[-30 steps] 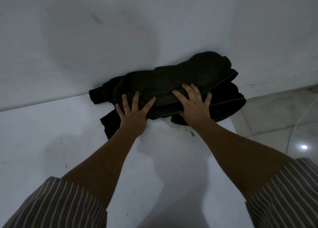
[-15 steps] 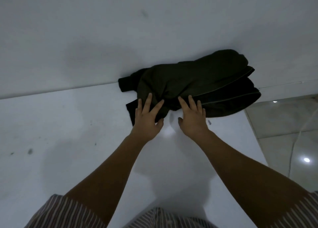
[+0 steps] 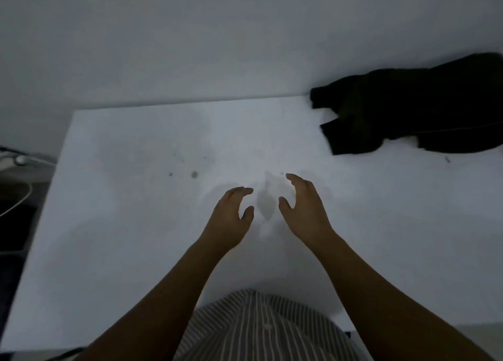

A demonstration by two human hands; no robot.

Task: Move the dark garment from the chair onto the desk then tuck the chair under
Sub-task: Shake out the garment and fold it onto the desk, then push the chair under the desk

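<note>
The dark garment [image 3: 413,107] lies bunched on the white desk [image 3: 136,197], at its far right against the wall. My left hand [image 3: 231,216] and my right hand [image 3: 304,208] hover side by side over the middle of the desk, well to the near left of the garment. Both hands hold nothing, with fingers loosely curled and apart. The chair is not in view.
A plain white wall [image 3: 190,34] runs behind the desk. To the left of the desk's edge, a dark area holds cables [image 3: 16,197] and a small pale object. My striped shirt [image 3: 258,325] shows at the bottom.
Both hands have let go of the garment and drawn back toward me over the desk. The view has swung left, so the garment now sits at the far right.
</note>
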